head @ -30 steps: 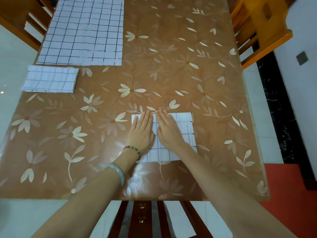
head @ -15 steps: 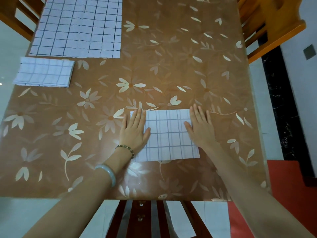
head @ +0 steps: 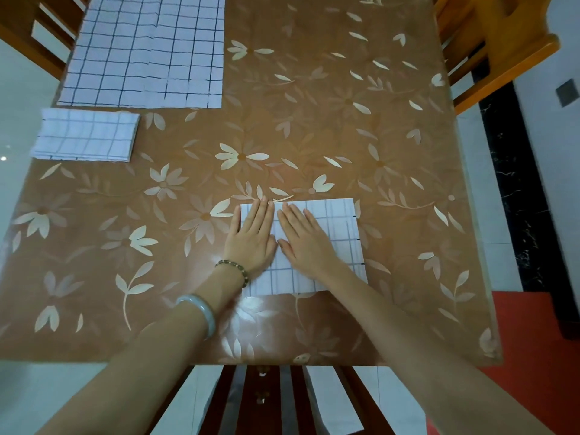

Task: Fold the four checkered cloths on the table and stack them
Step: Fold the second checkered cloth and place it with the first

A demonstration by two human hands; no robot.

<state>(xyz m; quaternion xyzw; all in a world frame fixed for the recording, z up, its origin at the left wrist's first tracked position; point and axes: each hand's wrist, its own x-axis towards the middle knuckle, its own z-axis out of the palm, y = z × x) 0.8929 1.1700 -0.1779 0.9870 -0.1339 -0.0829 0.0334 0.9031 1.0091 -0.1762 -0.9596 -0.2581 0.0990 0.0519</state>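
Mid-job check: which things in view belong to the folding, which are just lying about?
Job: folded white checkered cloth pressed by left hand and right hand; folded checkered cloth at left edge; spread checkered cloth, far left.
Idle: orange wooden chair; dark wooden chair.

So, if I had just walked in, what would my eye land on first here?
Two bare hands, the left hand and the right hand, lie flat side by side on a folded white checkered cloth near the front of the brown flower-patterned table. At the far left corner a large white checkered cloth is spread open, with a small folded checkered bundle just in front of it.
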